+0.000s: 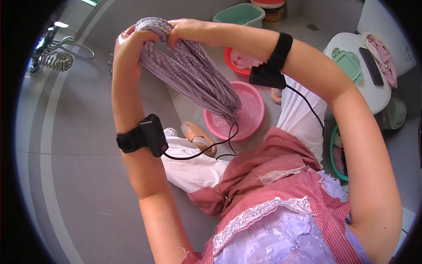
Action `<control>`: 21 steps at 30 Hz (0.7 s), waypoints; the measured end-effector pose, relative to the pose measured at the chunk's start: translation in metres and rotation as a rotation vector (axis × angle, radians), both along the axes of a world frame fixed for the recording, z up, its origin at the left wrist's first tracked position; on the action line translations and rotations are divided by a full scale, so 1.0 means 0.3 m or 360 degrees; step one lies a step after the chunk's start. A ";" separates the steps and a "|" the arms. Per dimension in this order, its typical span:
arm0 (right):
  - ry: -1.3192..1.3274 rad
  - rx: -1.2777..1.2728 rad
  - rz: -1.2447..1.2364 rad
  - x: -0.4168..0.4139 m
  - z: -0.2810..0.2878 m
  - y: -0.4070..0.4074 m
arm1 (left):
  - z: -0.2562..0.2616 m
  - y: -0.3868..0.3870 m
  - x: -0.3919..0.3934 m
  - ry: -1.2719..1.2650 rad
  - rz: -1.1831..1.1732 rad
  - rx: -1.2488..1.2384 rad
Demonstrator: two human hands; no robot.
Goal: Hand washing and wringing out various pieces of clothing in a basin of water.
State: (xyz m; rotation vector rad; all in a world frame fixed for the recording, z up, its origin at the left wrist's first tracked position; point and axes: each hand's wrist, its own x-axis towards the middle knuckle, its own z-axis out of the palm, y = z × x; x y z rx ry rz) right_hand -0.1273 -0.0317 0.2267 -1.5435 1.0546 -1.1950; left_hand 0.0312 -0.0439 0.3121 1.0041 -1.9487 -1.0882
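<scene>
Raised in front of me is a wet-looking grey-lilac ribbed cloth (194,76), gathered into long folds. My left hand (132,38) grips its top at the left, the thumb lying across the fabric. Close beside it, my right hand (178,31) clutches the same bunched top from the right. From both hands the cloth hangs down toward a pink plastic basin (252,128) on the floor, its lower end appearing over the basin. Whether that end touches the water (247,102) I cannot tell.
A red basin (227,62) with soapy water and a green tub (239,15) stand beyond. On the right, a closed toilet lid (379,102) carries a phone (371,66), a green tray (347,64) and cloths (382,59). A shower tap (49,43) juts from the left wall. Cables (197,155) trail from my wrist straps.
</scene>
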 end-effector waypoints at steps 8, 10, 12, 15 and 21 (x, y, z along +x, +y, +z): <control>0.0144 -0.0231 -0.0072 -0.002 -0.155 0.014 | -0.092 0.016 -0.069 -0.1118 -0.0010 -0.0885; 0.0181 -0.0057 0.0157 0.020 -0.257 -0.002 | -0.191 -0.026 -0.045 -0.1213 -0.0235 -0.0962; 0.0273 0.0158 0.0189 0.020 -0.401 -0.024 | -0.298 -0.029 -0.072 -0.1272 -0.0316 -0.0843; 0.0624 0.0327 0.0105 0.007 -0.563 -0.048 | -0.436 -0.037 -0.079 -0.1381 -0.0475 -0.0492; 0.1459 0.0759 0.0104 -0.073 -0.801 -0.062 | -1.069 -0.071 -0.063 -0.1206 -0.0514 0.0135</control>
